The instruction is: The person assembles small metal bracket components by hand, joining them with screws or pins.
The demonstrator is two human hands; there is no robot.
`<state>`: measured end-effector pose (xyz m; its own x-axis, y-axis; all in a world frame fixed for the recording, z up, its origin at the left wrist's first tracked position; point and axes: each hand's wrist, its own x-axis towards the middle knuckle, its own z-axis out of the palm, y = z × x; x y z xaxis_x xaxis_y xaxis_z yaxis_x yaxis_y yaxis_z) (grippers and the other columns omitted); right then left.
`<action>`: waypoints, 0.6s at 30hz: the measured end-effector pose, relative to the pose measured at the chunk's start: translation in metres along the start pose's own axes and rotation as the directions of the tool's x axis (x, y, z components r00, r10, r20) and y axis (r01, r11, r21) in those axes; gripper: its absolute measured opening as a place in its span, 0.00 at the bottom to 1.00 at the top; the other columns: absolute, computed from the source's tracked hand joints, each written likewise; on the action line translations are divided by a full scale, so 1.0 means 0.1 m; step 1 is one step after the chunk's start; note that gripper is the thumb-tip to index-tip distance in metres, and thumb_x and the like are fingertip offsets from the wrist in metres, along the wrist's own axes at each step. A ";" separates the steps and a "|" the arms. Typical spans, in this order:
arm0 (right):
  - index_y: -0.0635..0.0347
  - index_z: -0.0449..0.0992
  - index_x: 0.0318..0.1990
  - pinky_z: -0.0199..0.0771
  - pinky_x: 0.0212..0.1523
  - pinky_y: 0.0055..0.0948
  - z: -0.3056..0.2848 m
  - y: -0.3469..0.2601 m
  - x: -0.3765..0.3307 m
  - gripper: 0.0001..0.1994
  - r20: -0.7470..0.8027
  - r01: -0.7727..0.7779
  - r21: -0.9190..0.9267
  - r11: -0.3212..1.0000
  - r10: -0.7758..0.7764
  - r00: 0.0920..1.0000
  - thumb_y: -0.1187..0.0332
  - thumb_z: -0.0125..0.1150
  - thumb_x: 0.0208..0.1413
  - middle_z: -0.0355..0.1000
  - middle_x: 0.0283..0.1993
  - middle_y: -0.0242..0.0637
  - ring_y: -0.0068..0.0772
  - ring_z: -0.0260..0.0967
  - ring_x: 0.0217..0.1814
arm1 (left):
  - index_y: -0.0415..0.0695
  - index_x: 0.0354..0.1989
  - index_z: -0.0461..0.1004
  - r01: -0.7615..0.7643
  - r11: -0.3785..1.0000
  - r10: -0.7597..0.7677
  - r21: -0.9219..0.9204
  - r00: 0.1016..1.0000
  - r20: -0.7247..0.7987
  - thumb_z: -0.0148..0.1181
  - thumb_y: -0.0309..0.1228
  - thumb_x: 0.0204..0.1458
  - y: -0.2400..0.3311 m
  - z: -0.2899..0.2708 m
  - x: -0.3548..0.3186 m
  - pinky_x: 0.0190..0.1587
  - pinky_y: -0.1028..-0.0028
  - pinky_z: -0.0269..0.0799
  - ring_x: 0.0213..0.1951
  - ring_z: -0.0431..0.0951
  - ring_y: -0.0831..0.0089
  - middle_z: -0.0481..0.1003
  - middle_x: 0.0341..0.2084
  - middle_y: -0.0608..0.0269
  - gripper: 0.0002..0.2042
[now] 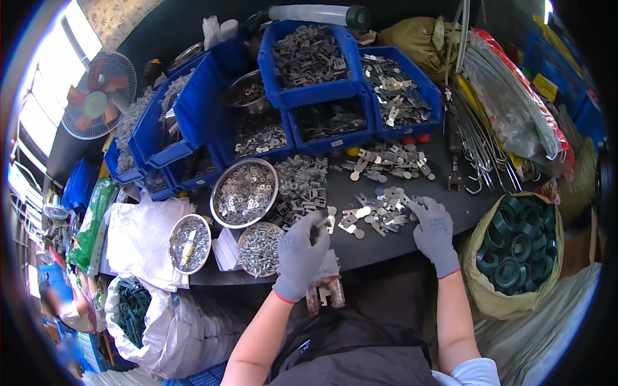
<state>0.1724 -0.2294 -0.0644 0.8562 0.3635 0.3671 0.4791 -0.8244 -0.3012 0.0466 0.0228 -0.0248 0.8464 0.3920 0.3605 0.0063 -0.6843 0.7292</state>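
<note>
My left hand (299, 256), in a grey glove, hovers at the table's front edge. Its thumb and fingers are apart, and I see nothing held between them. Just beyond its fingertips is a small flat metal clip (331, 219). Below it, a metal fixture with reddish-brown sides (326, 291) juts from the edge, partly covered by the hand. My right hand (433, 233), gloved alike, reaches to the right end of a loose pile of metal clips (381, 211). Its fingertips are pinched on one metal clip (405, 198).
Blue bins (313, 96) of metal parts are stacked behind. Bowls of washers (244, 193) and screws (260, 249) stand left, beside springs (302, 177). A sack of dark green rings (515, 251) is at right, near bent metal rods (486, 141). A white sack (174, 328) stands lower left.
</note>
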 end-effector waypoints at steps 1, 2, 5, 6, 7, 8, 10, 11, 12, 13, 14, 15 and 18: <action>0.48 0.78 0.42 0.71 0.44 0.42 -0.02 0.01 0.00 0.16 0.064 0.041 -0.044 0.998 -0.038 0.997 0.73 0.57 0.43 0.69 0.49 0.36 0.44 0.68 0.47 | 0.37 0.39 0.75 0.000 1.000 0.000 0.008 1.000 -0.006 0.59 0.24 0.50 0.03 -0.02 -0.02 0.32 0.74 0.73 0.28 0.79 0.72 0.78 0.30 0.55 0.08; 0.48 0.78 0.43 0.71 0.45 0.42 -0.05 0.03 0.00 0.17 0.129 0.086 -0.086 0.993 -0.074 0.989 0.75 0.56 0.42 0.68 0.49 0.36 0.44 0.68 0.47 | 0.36 0.42 0.75 0.052 0.996 -0.053 -0.074 0.999 -0.013 0.58 0.23 0.51 0.07 -0.03 -0.05 0.33 0.76 0.73 0.29 0.79 0.75 0.78 0.31 0.57 0.10; 0.49 0.77 0.41 0.72 0.45 0.41 -0.08 0.16 0.03 0.15 0.100 0.081 0.048 0.996 -0.085 0.991 0.73 0.59 0.42 0.68 0.46 0.36 0.43 0.68 0.47 | 0.35 0.50 0.73 0.093 0.982 -0.090 -0.162 0.996 0.021 0.55 0.21 0.54 -0.07 -0.21 -0.20 0.36 0.79 0.73 0.33 0.78 0.80 0.77 0.34 0.63 0.14; 0.51 0.76 0.39 0.71 0.46 0.41 -0.06 0.19 0.04 0.12 0.126 -0.008 0.068 0.998 0.000 0.992 0.69 0.62 0.43 0.69 0.44 0.37 0.43 0.69 0.46 | 0.35 0.51 0.72 0.257 0.878 -0.230 -0.404 0.966 0.115 0.53 0.22 0.55 -0.02 -0.26 -0.24 0.38 0.80 0.73 0.35 0.77 0.80 0.77 0.36 0.64 0.14; 0.51 0.76 0.39 0.71 0.46 0.41 -0.05 0.22 0.04 0.12 0.128 -0.005 0.066 0.998 -0.003 0.992 0.69 0.62 0.43 0.69 0.44 0.37 0.43 0.69 0.46 | 0.34 0.52 0.70 0.409 0.683 -0.329 -0.606 0.912 0.245 0.52 0.22 0.56 0.04 -0.29 -0.27 0.39 0.81 0.73 0.37 0.76 0.80 0.76 0.38 0.64 0.15; 0.51 0.75 0.38 0.71 0.46 0.40 -0.04 0.24 0.03 0.11 0.124 -0.078 0.079 0.994 0.068 0.990 0.68 0.63 0.44 0.69 0.44 0.37 0.42 0.69 0.46 | 0.34 0.52 0.69 0.487 0.637 -0.350 -0.597 0.873 0.339 0.51 0.23 0.57 0.12 -0.39 -0.28 0.41 0.81 0.72 0.40 0.76 0.80 0.75 0.40 0.64 0.15; 0.54 0.74 0.37 0.71 0.45 0.40 0.02 0.24 0.01 0.11 0.077 -0.135 0.076 0.988 0.129 0.989 0.65 0.65 0.44 0.69 0.44 0.38 0.41 0.70 0.46 | 0.34 0.52 0.70 0.488 0.613 -0.353 -0.622 0.873 0.338 0.50 0.23 0.57 0.18 -0.44 -0.36 0.41 0.81 0.72 0.40 0.76 0.80 0.75 0.39 0.64 0.14; 0.54 0.74 0.37 0.71 0.45 0.40 0.07 0.24 0.01 0.11 0.077 -0.133 0.072 0.989 0.127 0.989 0.65 0.65 0.44 0.69 0.44 0.38 0.41 0.70 0.46 | 0.34 0.51 0.70 0.491 0.589 -0.355 -0.642 0.871 0.340 0.50 0.23 0.58 0.18 -0.44 -0.41 0.41 0.80 0.72 0.40 0.76 0.80 0.75 0.38 0.64 0.14; 0.54 0.75 0.38 0.71 0.45 0.40 0.12 0.23 0.01 0.12 0.024 -0.201 0.048 0.978 0.200 0.979 0.65 0.64 0.45 0.69 0.43 0.38 0.42 0.70 0.46 | 0.33 0.50 0.71 0.479 0.558 -0.338 -0.678 0.877 0.342 0.51 0.22 0.57 0.17 -0.46 -0.44 0.41 0.80 0.72 0.40 0.76 0.80 0.76 0.38 0.64 0.13; 0.53 0.75 0.39 0.70 0.45 0.39 0.13 0.20 0.01 0.12 -0.029 -0.270 0.027 0.963 0.271 0.962 0.64 0.63 0.45 0.69 0.43 0.39 0.42 0.70 0.45 | 0.33 0.50 0.71 0.479 0.556 -0.338 -0.679 0.877 0.342 0.51 0.22 0.57 0.18 -0.48 -0.46 0.41 0.80 0.72 0.40 0.76 0.80 0.76 0.38 0.64 0.13; 0.53 0.75 0.39 0.70 0.45 0.39 0.11 0.17 0.00 0.12 -0.028 -0.269 0.025 0.963 0.269 0.963 0.64 0.63 0.45 0.69 0.43 0.39 0.42 0.70 0.45 | 0.33 0.49 0.71 0.486 0.558 -0.347 -0.673 0.873 0.343 0.51 0.22 0.57 0.21 -0.50 -0.48 0.42 0.79 0.72 0.40 0.76 0.79 0.76 0.38 0.63 0.12; 0.54 0.75 0.39 0.70 0.45 0.39 0.09 0.12 -0.01 0.11 -0.042 -0.302 -0.044 0.952 0.301 0.953 0.64 0.63 0.46 0.70 0.42 0.40 0.43 0.70 0.44 | 0.33 0.48 0.71 0.493 0.559 -0.359 -0.666 0.869 0.341 0.52 0.22 0.56 0.22 -0.52 -0.49 0.43 0.79 0.72 0.41 0.76 0.79 0.76 0.37 0.63 0.12; 0.55 0.76 0.38 0.70 0.44 0.40 0.14 0.15 -0.02 0.10 -0.064 -0.319 -0.069 0.945 0.315 0.947 0.65 0.61 0.47 0.71 0.39 0.41 0.45 0.70 0.42 | 0.32 0.47 0.71 0.484 0.523 -0.328 -0.702 0.874 0.358 0.53 0.21 0.56 0.18 -0.55 -0.55 0.46 0.77 0.72 0.41 0.76 0.77 0.77 0.38 0.61 0.12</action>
<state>0.1805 -0.2362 -0.0817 0.9493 0.0566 0.3094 0.1663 -0.9253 -0.3408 -0.0287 0.0227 0.0005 0.9285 0.3469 -0.1324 0.0392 0.2631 0.9640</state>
